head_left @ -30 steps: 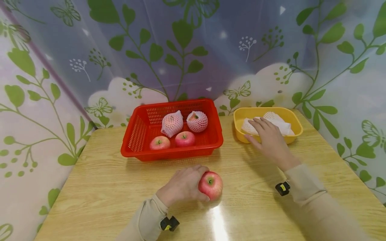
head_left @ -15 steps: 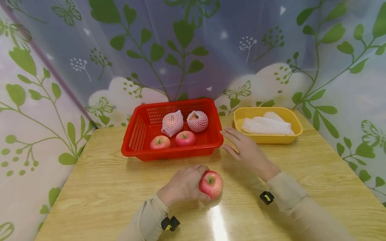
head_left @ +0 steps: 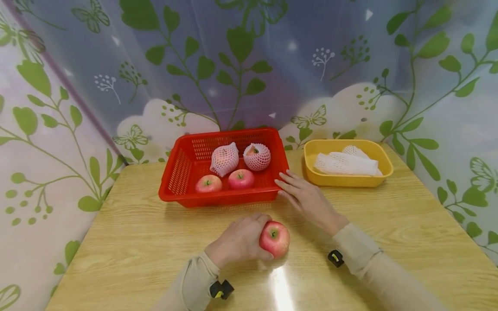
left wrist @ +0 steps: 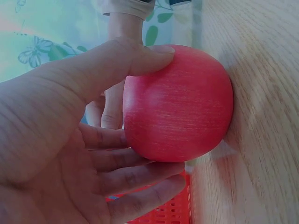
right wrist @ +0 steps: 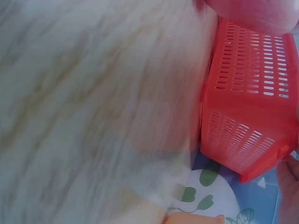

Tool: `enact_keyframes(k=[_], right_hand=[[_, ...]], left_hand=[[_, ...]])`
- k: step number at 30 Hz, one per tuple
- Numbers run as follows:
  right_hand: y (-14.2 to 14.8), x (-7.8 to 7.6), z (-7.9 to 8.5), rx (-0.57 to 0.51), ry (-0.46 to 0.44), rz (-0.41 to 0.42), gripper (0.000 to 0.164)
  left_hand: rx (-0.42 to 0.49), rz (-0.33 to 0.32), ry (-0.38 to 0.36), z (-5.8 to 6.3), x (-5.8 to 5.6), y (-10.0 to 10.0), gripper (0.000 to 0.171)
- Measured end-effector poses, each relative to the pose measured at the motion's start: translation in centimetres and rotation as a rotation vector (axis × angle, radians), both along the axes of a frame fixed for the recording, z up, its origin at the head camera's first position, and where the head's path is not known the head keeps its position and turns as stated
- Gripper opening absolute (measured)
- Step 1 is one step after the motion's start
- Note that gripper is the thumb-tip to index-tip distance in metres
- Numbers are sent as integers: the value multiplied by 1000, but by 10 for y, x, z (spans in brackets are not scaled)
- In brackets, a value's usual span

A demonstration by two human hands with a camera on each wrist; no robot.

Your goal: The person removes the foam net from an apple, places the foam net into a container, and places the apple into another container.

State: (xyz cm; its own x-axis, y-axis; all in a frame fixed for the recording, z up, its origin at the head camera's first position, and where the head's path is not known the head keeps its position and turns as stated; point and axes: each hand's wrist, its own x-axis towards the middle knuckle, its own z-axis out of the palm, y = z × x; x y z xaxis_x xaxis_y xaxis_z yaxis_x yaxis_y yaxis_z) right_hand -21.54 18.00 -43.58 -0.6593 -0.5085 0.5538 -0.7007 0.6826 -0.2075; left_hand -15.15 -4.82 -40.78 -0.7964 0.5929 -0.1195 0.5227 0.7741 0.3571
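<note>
My left hand (head_left: 240,239) holds a red apple (head_left: 277,240) on the table in front of the red basket (head_left: 218,199). In the left wrist view the thumb lies on one side of that apple (left wrist: 180,107) and the fingers on the other. With its fingers extended, my right hand (head_left: 309,202) is at the basket's right front corner; whether it touches the rim is hard to tell. Inside the basket are two bare apples (head_left: 209,184) at the front and two apples in pink foam nets (head_left: 225,159) behind them.
To the right of the red basket stands a yellow bin (head_left: 342,180) with white foam nets (head_left: 344,164) in it. Both containers rest on a wood-grain table (head_left: 136,246), close to a patterned curtain (head_left: 272,65) at the back.
My right hand has moved left from above the yellow bin to the red basket's right front corner, holding nothing. The left hand keeps its hold on the apple in the same place.
</note>
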Motion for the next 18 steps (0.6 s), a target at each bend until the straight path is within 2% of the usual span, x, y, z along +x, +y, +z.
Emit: enact_keyframes(k=[13,18], right_hand=[[-2,1,3,-10,17,-5,45],[-2,0,4,-18,22,7,44]], left_hand=[[42,-9,-30,-2,-2,-1,82],[63,-11,-23,-4,-4,-1,77]])
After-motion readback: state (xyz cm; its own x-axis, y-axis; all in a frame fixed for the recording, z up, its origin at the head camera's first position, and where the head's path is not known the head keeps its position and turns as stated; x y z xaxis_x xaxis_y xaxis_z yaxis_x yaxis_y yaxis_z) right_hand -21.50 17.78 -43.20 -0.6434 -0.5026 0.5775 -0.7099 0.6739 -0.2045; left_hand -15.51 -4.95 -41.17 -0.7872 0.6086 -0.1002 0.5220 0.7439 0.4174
